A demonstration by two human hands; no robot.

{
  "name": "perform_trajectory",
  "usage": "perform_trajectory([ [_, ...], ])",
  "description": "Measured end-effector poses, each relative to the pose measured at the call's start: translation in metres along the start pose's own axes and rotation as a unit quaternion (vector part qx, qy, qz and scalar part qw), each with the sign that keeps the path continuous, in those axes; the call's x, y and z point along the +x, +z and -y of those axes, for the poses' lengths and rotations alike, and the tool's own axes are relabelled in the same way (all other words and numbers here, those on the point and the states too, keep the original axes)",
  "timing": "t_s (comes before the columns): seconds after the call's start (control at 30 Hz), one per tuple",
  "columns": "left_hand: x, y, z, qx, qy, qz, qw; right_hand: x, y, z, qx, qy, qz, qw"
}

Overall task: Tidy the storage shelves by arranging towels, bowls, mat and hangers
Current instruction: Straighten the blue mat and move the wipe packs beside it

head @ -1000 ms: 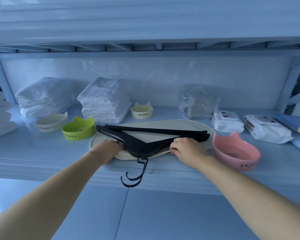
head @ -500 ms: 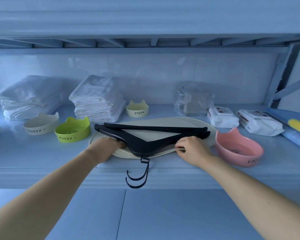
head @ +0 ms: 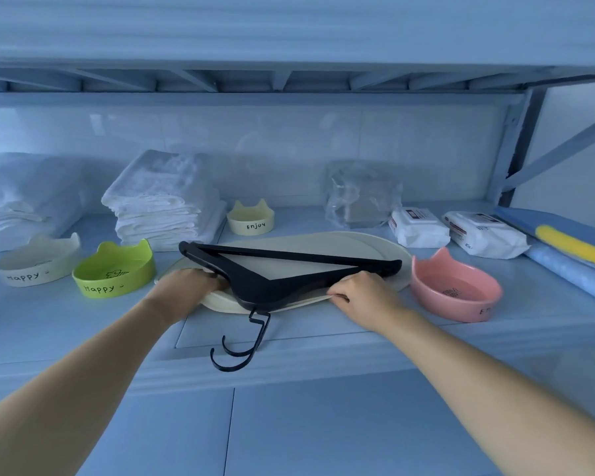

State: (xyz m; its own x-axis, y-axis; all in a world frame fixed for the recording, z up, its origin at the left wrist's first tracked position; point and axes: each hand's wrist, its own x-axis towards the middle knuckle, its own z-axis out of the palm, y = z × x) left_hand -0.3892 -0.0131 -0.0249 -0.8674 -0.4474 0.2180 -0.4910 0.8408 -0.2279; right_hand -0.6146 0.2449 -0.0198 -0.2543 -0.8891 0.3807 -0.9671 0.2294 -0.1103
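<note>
A cream oval mat lies on the shelf with two stacked black hangers on top, their hooks hanging past the shelf's front edge. My left hand grips the mat's front left edge under the hangers. My right hand pinches the mat's front right edge. Two stacks of folded white towels stand at the back left. Cat-eared bowls stand around: a cream bowl, a green bowl, a small yellow bowl and a pink bowl.
A clear plastic bag stands behind the mat. Two white wipe packs lie at the right, beside a blue and yellow roll. The shelf has an upper shelf close overhead and a metal post at the right.
Both hands keep their hold on the mat's front edge. The view has drifted right, so the leftmost towel stack has slid out of sight. The mat and hangers lie about where they were.
</note>
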Motion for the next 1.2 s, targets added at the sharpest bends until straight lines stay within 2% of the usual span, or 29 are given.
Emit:
perform_trajectory([
  [0.1,-0.019,-0.018,-0.011,-0.049,-0.026,0.032,0.998,0.003,0.001,0.001,0.008,-0.008,-0.003,1.000],
  [0.17,-0.024,-0.023,-0.015,0.008,-0.021,0.045,0.999,0.003,-0.002,-0.002,0.043,0.003,-0.004,0.999],
  [0.23,-0.029,-0.024,-0.014,0.008,0.000,0.064,0.998,0.003,-0.005,-0.008,0.099,0.037,-0.015,0.994],
  [0.37,-0.041,-0.038,-0.003,-0.131,-0.038,0.124,0.983,0.009,-0.009,-0.014,0.140,0.057,-0.052,0.987],
  [0.47,-0.043,-0.047,-0.003,-0.208,-0.060,0.068,0.974,0.020,-0.013,-0.011,0.074,0.020,-0.069,0.995],
  [0.53,-0.036,-0.051,-0.011,-0.188,-0.041,-0.020,0.981,0.029,-0.014,-0.006,0.031,-0.016,-0.051,0.998],
  [0.6,-0.027,-0.053,-0.020,-0.158,-0.025,-0.056,0.985,0.036,-0.013,-0.002,0.019,-0.041,-0.012,0.999],
  [0.77,0.000,-0.051,-0.032,-0.084,0.033,0.019,0.996,0.046,-0.013,-0.002,0.011,-0.037,0.058,0.998],
  [0.87,0.013,-0.050,-0.039,-0.088,0.052,0.056,0.993,0.049,-0.016,-0.006,0.006,-0.022,0.080,0.997],
  [1.03,0.029,-0.057,-0.041,-0.105,0.096,0.050,0.989,0.056,-0.022,-0.013,-0.026,-0.024,0.122,0.992],
  [1.2,0.041,-0.063,-0.055,-0.114,0.087,0.043,0.989,0.059,-0.022,-0.030,-0.044,-0.001,0.110,0.993],
])
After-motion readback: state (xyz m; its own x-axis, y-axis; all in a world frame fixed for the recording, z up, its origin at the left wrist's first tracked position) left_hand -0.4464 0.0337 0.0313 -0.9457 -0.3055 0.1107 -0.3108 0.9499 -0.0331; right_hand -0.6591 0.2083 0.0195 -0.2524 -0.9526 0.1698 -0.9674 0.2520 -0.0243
